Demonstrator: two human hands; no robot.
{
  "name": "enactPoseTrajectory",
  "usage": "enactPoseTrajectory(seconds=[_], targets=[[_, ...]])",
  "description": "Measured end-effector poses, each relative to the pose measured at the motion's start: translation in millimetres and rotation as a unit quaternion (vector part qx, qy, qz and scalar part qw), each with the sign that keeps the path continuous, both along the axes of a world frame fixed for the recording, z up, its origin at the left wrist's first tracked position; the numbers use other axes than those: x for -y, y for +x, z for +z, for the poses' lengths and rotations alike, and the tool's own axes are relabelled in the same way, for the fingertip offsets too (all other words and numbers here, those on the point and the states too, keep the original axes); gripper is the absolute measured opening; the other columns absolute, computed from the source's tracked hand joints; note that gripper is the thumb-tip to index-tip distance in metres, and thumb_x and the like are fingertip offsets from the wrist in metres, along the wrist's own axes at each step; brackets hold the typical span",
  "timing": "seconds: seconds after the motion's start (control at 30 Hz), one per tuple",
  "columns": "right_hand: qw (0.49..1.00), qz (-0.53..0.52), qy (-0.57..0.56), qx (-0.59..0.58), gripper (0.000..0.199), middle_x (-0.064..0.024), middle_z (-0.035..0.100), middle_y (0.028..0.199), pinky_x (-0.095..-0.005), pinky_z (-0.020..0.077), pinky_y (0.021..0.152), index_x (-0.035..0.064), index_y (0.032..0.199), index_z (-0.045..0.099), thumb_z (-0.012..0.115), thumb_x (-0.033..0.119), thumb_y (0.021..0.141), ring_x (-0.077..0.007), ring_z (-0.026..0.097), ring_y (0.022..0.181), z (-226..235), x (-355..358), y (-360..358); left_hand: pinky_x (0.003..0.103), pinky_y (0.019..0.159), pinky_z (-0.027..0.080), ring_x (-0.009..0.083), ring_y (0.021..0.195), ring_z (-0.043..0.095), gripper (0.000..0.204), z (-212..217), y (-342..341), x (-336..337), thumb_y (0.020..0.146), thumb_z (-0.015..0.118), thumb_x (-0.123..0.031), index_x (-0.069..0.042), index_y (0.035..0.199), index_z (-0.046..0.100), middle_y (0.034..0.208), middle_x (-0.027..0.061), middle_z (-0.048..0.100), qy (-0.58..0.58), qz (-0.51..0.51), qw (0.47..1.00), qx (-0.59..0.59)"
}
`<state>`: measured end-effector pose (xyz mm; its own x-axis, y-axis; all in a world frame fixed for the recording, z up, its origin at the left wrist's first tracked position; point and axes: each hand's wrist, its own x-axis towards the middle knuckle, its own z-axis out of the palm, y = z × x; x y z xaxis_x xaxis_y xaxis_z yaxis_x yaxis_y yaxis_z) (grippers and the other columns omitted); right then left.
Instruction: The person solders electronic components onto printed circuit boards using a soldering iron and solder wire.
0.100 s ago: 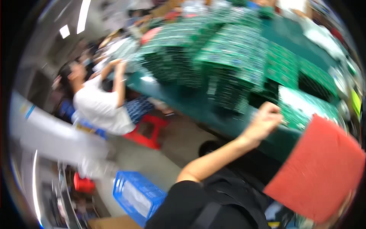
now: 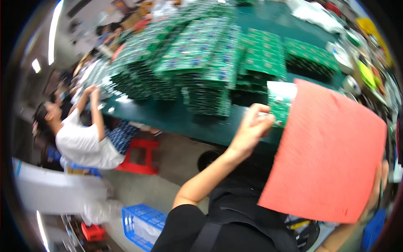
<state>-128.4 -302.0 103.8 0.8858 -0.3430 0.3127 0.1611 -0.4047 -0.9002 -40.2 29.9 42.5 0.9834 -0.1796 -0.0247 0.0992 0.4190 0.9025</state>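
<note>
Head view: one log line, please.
left hand: at circuit board edge; right hand: holding red sheet; view: sheet hides part of board

The left arm [image 2: 210,176] slants up toward one o'clock, ending in a curled left hand [image 2: 253,126]; the partly hidden right hand [image 2: 377,187] sits between three and four o'clock.

Black short-sleeved top [image 2: 245,235] — dark strap [image 2: 210,236] — bare hands [image 2: 250,129].

Left of the red stool [image 2: 137,169] is a person [image 2: 90,145] in a white top; lower in view than the stool, a blue crate [image 2: 145,211].
</note>
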Motion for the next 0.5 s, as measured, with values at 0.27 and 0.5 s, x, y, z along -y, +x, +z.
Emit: enactPoseTrajectory(seconds=[0.27,0.5], targets=[[0.997,0.007,-0.077,-0.001,0.031,0.0033,0.024,0.076,-0.0262,0.0242,0.060,0.0115,0.075,0.026,0.047,0.012,0.099,-0.0087,0.024,0.069,-7,8,43,0.026,0.081,0.049,0.0093,0.091,0.058,0.021,-19,-32,10,0.095,0.057,-0.012,-0.008,0.113,0.048,0.101,0.0016,0.058,-0.003,-0.004,1.000,0.015],[0.994,0.044,-0.053,-0.081,0.020,-0.0063,0.045,0.083,-0.0332,0.0415,0.081,0.0071,0.090,0.046,0.053,0.025,0.096,-0.0178,0.049,0.083,-12,-12,52,0.024,0.085,0.046,0.0060,0.102,0.054,0.024,-41,-33,6,0.094,0.057,-0.009,-0.007,0.115,0.046,0.110,0.0006,0.055,-0.078,-0.095,0.992,0.005]])
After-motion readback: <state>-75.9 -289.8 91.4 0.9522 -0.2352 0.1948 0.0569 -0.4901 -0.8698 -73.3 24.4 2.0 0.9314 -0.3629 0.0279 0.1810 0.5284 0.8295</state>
